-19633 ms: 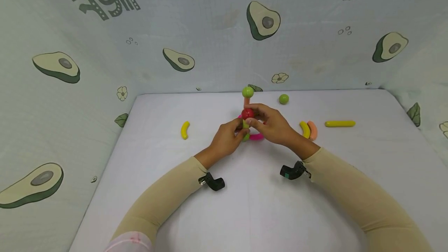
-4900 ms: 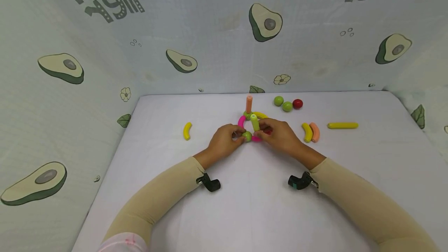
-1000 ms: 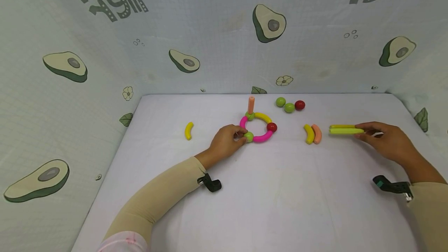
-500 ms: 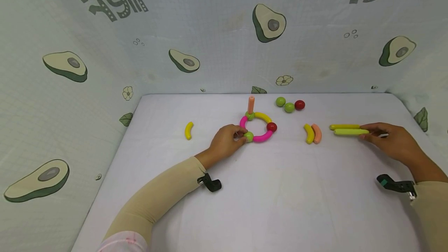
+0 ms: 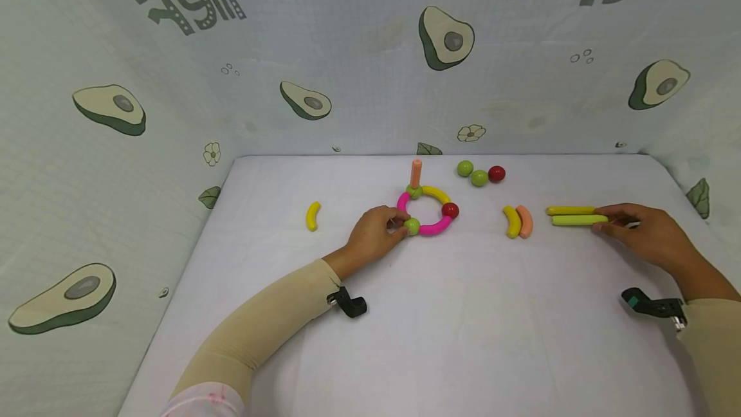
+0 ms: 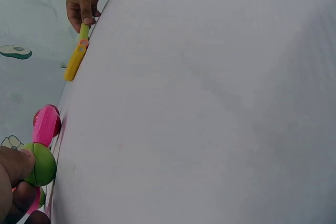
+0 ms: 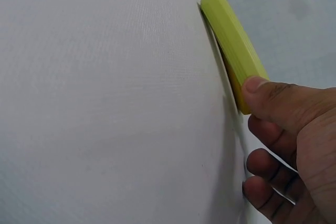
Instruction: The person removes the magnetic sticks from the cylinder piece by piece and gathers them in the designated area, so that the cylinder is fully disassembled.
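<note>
In the head view, my left hand (image 5: 376,233) pinches a green ball (image 5: 411,226) at the near left corner of a ring of toy balls and curved rods. Pink curved rods (image 5: 435,228), a yellow curved rod, a red ball (image 5: 450,210) and another green ball (image 5: 413,191) make up the ring. From that far green ball an orange straight rod (image 5: 416,174) stands upright. Far to the right, my right hand (image 5: 648,233) pinches the right end of a light green straight rod (image 5: 576,219). It lies alongside a yellow straight rod (image 5: 570,210), partly behind it in the right wrist view.
Two loose green balls (image 5: 479,177) and a loose red ball (image 5: 496,174) sit at the back of the white table (image 5: 440,340). A yellow curved rod (image 5: 512,221) and an orange one (image 5: 525,221) lie right of the ring. Another yellow curved rod (image 5: 312,216) lies left.
The light green rod, upright on the ring's near ball 4.9 s ago, now lies far right in my right hand. Earlier, balls topped both upright rods; they sit at the back. Left hand stays at the ring.
</note>
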Demonstrator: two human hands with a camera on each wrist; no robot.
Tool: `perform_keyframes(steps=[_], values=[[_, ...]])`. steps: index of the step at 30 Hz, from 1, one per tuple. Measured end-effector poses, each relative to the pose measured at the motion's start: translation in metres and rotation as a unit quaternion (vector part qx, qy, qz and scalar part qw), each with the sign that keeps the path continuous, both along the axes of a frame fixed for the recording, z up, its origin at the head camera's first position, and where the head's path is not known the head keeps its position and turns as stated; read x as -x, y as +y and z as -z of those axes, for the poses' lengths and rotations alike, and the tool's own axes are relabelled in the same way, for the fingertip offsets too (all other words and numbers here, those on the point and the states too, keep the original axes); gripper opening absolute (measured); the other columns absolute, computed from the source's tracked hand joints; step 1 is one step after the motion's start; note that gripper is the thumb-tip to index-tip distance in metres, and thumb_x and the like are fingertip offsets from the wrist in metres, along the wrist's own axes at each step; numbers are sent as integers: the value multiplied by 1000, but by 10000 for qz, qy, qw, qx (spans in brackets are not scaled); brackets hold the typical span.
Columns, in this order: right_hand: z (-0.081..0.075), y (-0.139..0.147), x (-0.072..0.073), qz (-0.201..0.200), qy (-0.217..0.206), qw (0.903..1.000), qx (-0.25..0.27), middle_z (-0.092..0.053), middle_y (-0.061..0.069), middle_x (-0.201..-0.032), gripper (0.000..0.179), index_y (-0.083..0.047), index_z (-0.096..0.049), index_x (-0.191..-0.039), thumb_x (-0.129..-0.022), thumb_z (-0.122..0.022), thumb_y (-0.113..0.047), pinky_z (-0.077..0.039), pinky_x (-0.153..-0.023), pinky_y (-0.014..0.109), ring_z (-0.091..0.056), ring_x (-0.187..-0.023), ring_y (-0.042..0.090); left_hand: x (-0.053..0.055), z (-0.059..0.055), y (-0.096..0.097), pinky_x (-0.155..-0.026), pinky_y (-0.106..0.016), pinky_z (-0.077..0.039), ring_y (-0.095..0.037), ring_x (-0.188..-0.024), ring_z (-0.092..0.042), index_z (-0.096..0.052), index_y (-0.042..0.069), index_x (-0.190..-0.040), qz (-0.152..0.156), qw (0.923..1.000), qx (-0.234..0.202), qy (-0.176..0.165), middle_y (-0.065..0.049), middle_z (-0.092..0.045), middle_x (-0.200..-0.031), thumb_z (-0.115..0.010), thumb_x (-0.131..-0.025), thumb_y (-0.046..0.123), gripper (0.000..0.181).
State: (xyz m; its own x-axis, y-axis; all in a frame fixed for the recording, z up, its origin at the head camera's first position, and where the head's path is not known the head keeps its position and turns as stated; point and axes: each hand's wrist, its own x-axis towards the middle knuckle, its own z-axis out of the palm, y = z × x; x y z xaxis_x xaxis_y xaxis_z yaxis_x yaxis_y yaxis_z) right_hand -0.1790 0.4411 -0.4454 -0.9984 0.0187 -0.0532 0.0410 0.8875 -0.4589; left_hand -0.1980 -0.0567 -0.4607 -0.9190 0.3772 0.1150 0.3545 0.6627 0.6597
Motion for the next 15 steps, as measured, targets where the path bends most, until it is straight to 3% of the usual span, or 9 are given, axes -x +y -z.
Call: perform_keyframes(steps=[6, 15], values=[[0, -1, -1, 21, -4, 10000, -62, -59, 34, -116, 55, 8, -57, -131, -102, -66, -37, -42, -79, 60, -51, -107, 50, 1, 1, 0, -81, -23, -50, -11, -90, -61, -76, 11, -115, -16, 10000, -14, 33, 4, -70, -97, -78, -94, 18, 22], [1, -3, -2, 217, 138, 9997, -26, -59, 33, -115, 57, 8, -58, -130, -101, -65, -41, -42, -72, 49, -51, -106, 49, 2, 2, 0, -81, -23, -50, -11, -90, -61, -76, 11, -115, -6, 10000, -78, 30, 3, -70, -97, -79, -93, 17, 23]])
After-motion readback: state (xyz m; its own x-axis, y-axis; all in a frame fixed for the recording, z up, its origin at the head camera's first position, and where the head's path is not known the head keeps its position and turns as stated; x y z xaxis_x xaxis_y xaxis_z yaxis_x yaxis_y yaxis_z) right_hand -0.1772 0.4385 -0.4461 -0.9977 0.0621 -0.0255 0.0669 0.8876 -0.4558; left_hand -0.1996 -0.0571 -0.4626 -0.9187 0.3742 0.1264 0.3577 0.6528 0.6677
